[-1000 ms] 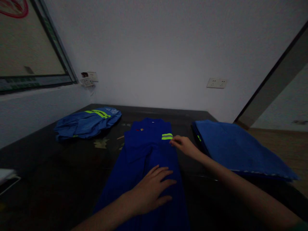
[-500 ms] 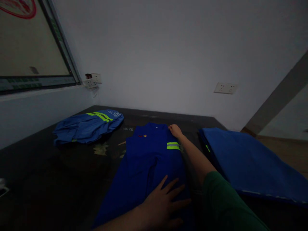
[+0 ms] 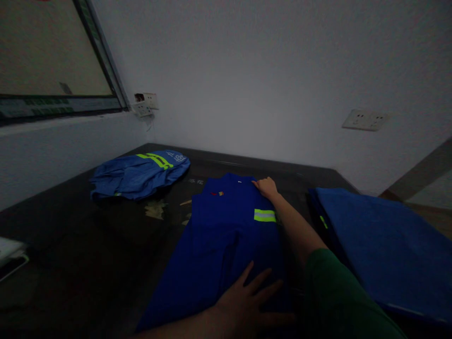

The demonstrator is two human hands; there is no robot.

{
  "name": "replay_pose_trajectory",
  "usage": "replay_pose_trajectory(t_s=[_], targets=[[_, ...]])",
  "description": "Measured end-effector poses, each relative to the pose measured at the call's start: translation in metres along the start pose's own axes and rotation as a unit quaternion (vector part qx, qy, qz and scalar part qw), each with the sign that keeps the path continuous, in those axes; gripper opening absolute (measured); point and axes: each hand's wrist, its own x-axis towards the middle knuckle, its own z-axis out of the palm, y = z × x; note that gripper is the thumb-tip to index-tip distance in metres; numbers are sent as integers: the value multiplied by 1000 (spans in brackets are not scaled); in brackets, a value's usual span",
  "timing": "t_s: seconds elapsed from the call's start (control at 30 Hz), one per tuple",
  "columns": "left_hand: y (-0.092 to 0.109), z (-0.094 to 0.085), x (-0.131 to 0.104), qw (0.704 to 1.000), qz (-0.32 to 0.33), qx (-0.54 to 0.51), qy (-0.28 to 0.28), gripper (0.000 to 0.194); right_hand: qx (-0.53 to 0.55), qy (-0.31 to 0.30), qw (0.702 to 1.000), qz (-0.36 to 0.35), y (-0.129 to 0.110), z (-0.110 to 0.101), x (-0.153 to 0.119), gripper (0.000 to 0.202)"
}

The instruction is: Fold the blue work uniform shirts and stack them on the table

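Note:
A dark blue garment (image 3: 215, 235) lies lengthwise on the black table (image 3: 106, 249), with a yellow-and-silver reflective band on its right part and small red and yellow marks near the top. Spread fingers of my left hand (image 3: 249, 301) rest flat on its lower part. Up at the garment's top right corner, my right hand (image 3: 266, 187) has its fingers pinched together on the fabric edge.
A crumpled blue garment (image 3: 141, 175) with yellow stripes lies at the back left. Folded blue cloth (image 3: 384, 240) sits on the right. A white object (image 3: 12, 252) is at the left edge. Behind are a wall and sockets (image 3: 366, 119).
The view has shifted, so the garments appear slightly displaced and more of the white object shows at left. Both hands keep nearly the same places on the garment.

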Motion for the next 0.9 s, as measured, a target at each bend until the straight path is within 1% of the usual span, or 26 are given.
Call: replay_pose_trajectory(t_s=[0.1,0.17,0.23,0.3,0.37,0.4,0.43,0.47,0.5,0.57,0.63,0.67,0.73,0.8,0.83,0.9], targets=[[0,0,0,1000,0,2,2,50,-2,18,1000,8,0,2,-2,59],[1,-1,-1,1000,-2,2,2,50,0,36,999,14,-1,0,-6,57],[1,-2,-3,1000,-4,-1,-1,50,2,58,998,12,-5,-6,-13,50],[2,-1,-4,1000,-4,-5,-2,50,22,96,995,1,-12,-17,-23,44],[4,1,-4,1000,-2,-10,5,51,76,146,986,-28,-22,-32,-38,39],[5,1,-3,1000,-4,-14,15,51,114,164,978,-58,-28,-40,-48,36],[6,-1,-1,999,-10,-20,30,50,154,170,968,-100,-34,-50,-60,33],[7,-4,0,998,-19,-28,50,48,189,158,957,-152,-39,-60,-74,30],[7,-10,0,996,-33,-37,74,44,219,134,944,-208,-44,-69,-89,28],[3,-28,-4,988,-76,-46,126,31,257,67,913,-308,-53,-86,-121,23],[-8,-50,-15,977,-136,-20,162,21,264,13,891,-368,-59,-98,-150,20],[-16,-60,-24,971,-168,7,170,21,256,-4,887,-383,-62,-102,-161,19],[-35,-70,-43,960,-213,74,166,30,216,-28,890,-399,-68,-104,-178,20],[-52,-70,-62,953,-234,126,147,41,161,-47,899,-406,-73,-102,-185,21],[-59,-68,-69,949,-241,145,140,41,138,-55,901,-408,-75,-100,-186,20],[-67,-61,-77,941,-257,174,135,33,120,-61,903,-408,-77,-98,-185,17]])
